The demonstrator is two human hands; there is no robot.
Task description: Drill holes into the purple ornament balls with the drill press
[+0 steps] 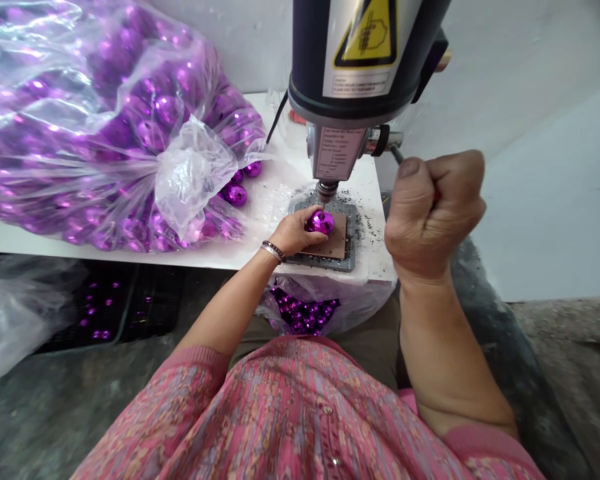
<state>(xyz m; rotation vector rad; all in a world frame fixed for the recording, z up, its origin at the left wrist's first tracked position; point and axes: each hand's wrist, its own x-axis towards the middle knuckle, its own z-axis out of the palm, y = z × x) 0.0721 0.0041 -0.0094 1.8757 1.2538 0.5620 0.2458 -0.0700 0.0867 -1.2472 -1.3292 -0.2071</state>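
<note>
My left hand [299, 231] grips a shiny purple ball [323, 223] between thumb and fingers, on a brown board [333, 248] laid over the grey base plate [351, 260] of a drill press [336, 157]. The drill bit [323, 206] comes down to the top of the ball; whether it has entered the surface I cannot tell. At the right, my right hand [433, 210] is wrapped in a fist around the press's feed lever [396, 155], whose grip end is hidden inside the fingers.
A large clear bag [195, 180] full of purple balls covers the table's left side, with a few loose balls [237, 195] at its edge. Dark shavings surround the base plate. An open plastic bag of purple balls [307, 315] hangs at the table's front edge. Black crates [150, 303] stand below left.
</note>
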